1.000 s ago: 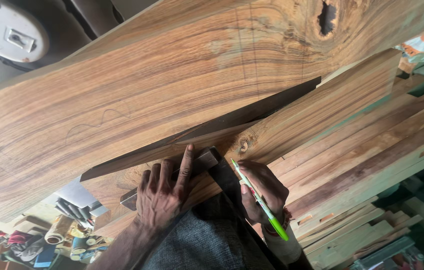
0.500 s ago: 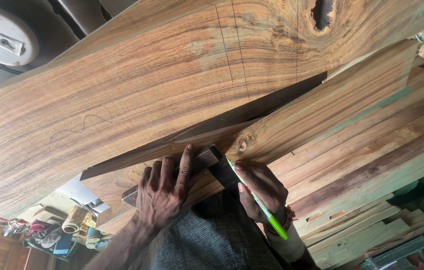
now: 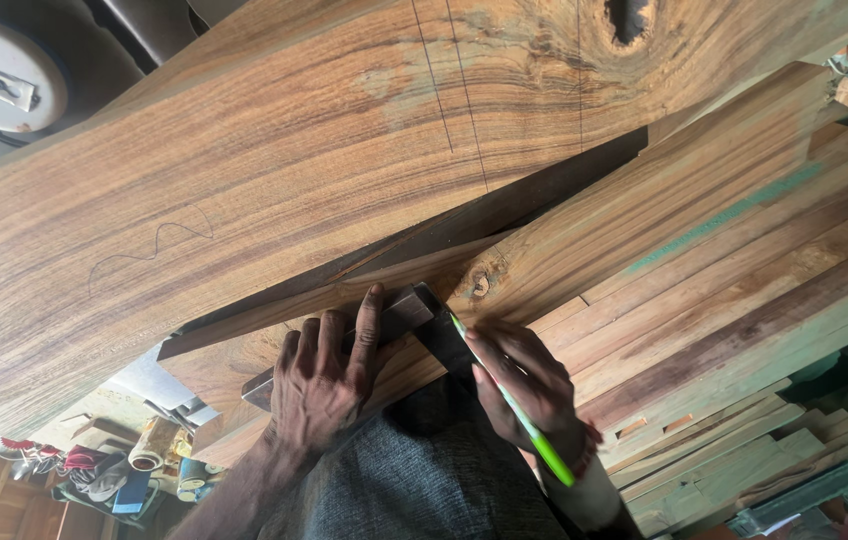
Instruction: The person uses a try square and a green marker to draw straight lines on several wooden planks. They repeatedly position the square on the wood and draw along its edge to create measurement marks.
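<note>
Two bare hands are seen low in the frame, both set on a narrow wooden plank (image 3: 584, 240) near its end. The left hand (image 3: 329, 385) is spread flat, its fingers extended and pressed down on the dark stock of a try square (image 3: 399, 320), which is held against the plank's near edge. The square's dark blade is seen running back from the stock toward the person, over a grey cloth-covered knee (image 3: 424, 480). The right hand (image 3: 529, 385) is closed in a pinch around a green pen (image 3: 514, 405); the pen's tip is laid against the plank's surface just beside the corner of the square, and its barrel slopes back past the wrist. A small knot (image 3: 482, 286) is seen in the plank just above the pen tip.

Beyond the plank, a wide wooden board (image 3: 244, 180) with strong grain is laid across the upper part of the view; pencil lines and a wavy scribble are marked on it, and a dark knot hole (image 3: 630, 18) is seen near its far edge. A stack of wooden battens (image 3: 744, 330) is piled beside the plank at the right. Assorted clutter (image 3: 114, 465) is seen on the floor at the lower left.
</note>
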